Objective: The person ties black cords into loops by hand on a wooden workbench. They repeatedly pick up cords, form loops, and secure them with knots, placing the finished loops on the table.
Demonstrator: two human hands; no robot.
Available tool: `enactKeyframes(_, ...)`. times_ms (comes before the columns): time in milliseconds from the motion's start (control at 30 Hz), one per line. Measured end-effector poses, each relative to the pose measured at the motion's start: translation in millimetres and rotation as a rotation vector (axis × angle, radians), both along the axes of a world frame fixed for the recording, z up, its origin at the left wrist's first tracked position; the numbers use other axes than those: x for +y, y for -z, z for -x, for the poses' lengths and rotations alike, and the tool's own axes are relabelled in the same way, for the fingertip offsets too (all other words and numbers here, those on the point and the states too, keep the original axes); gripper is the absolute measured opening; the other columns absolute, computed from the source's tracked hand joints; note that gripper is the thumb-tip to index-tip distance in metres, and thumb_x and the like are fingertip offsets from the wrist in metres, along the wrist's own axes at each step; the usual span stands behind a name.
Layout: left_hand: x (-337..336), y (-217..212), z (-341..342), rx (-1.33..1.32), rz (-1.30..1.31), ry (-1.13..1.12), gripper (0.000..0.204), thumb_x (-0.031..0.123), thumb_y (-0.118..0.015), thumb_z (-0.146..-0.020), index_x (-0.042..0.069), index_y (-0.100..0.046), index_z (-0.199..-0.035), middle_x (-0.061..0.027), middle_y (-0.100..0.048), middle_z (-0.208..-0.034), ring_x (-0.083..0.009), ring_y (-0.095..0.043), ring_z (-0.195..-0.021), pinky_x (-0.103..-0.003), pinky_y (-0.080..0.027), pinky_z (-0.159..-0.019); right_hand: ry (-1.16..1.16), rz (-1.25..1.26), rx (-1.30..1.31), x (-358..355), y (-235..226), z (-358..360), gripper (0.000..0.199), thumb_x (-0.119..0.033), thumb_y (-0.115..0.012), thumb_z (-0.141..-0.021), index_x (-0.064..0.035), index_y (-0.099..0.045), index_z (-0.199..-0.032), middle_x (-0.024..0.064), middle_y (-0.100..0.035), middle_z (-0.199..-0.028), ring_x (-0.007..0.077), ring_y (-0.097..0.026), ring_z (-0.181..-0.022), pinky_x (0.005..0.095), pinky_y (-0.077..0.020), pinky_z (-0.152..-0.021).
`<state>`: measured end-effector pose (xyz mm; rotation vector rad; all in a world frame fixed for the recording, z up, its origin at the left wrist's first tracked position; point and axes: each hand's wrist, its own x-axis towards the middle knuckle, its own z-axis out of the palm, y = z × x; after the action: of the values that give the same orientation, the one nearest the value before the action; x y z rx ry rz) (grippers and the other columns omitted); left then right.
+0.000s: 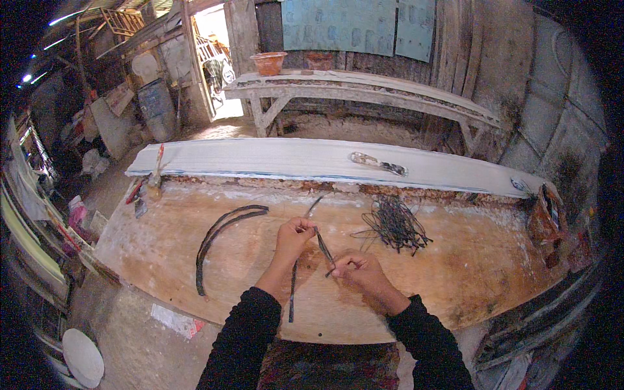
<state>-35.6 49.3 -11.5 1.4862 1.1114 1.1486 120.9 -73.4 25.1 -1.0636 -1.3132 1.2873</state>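
Over the middle of the wooden table (455, 279), my left hand (296, 239) pinches a thin black strip (323, 244) near its upper part. The fingers of my right hand (361, 272) are closed on the same strip lower down, so it slants between both hands. Dark lengths also show above and below my left hand; whether they belong to this strip I cannot tell. Right of my hands lies a tangled bundle of black cords (395, 224). To the left, several black strips (207, 250) lie together in a curve on the wood.
A long white-covered board (260, 156) runs along the table's far side, with a small tool with a dark end (379, 164) on it. A brush (156, 179) sits at the left, an orange-brown bag (546, 218) at the right. Behind stands a bench (390, 88) with a clay-coloured bowl (268, 64).
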Motion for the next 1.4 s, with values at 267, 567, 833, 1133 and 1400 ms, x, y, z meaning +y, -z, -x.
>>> enactKeyframes(267,-23.1,-10.1,-14.0,-0.043,0.034,0.346,0.008,0.001,-0.063,-0.07,0.003,-0.059,-0.077,-0.0014,-0.057,-0.071,-0.0076,-0.051,-0.064,-0.021,-0.042,-0.057,0.364,-0.23,-0.234,23.6,16.3,-26.7,0.003,-0.003,-0.059,-0.073,-0.0039,-0.057,-0.071,0.0008,-0.056,-0.071,0.0082,-0.051,-0.068,0.0223,-0.04,-0.063)
enactKeyframes(567,-55.7,-17.7,-30.1,0.198,-0.03,0.792,0.014,0.011,-0.065,-0.073,0.004,-0.057,-0.081,-0.0006,-0.055,-0.076,-0.0084,-0.051,-0.071,-0.025,-0.042,-0.065,0.665,-0.178,-0.089,47.1,38.3,-53.3,0.027,0.002,-0.051,-0.072,-0.0074,-0.061,-0.094,0.0042,-0.055,-0.077,0.0122,-0.05,-0.074,0.0238,-0.0397,-0.069)
enactKeyframes(833,-51.5,-21.8,-30.2,0.124,-0.021,0.707,0.014,0.015,-0.066,-0.072,0.007,-0.055,-0.074,0.0024,-0.052,-0.069,-0.0056,-0.048,-0.063,-0.022,-0.04,-0.058,0.749,-0.243,-0.303,47.4,42.7,-55.0,0.012,-0.007,-0.053,-0.079,-0.0045,-0.061,-0.089,0.0035,-0.053,-0.085,0.0129,-0.049,-0.08,0.0245,-0.0379,-0.073)
enactKeyframes(1133,-22.3,-19.6,-16.1,0.098,-0.147,-0.139,0.013,0.01,-0.066,-0.068,0.004,-0.055,-0.07,0.0003,-0.051,-0.062,-0.0081,-0.048,-0.058,-0.023,-0.039,-0.052,0.523,-0.305,-0.274,31.5,27.4,-46.9,0.011,-0.013,-0.064,-0.073,-0.006,-0.063,-0.081,0.0062,-0.047,-0.094,0.0173,-0.046,-0.091,0.0271,-0.0384,-0.075)
enactKeyframes(1400,-9.9,-11.4,-5.8,0.04,-0.05,-0.19,0.012,0.011,-0.065,-0.067,0.003,-0.058,-0.072,-0.0017,-0.055,-0.067,-0.0091,-0.048,-0.057,-0.023,-0.04,-0.053,-0.191,-0.062,-0.089,-0.2,-9.4,-5.6,0.015,-0.015,-0.063,-0.074,-0.0028,-0.062,-0.082,0.0051,-0.045,-0.104,0.0165,-0.044,-0.1,0.0283,-0.0391,-0.079)
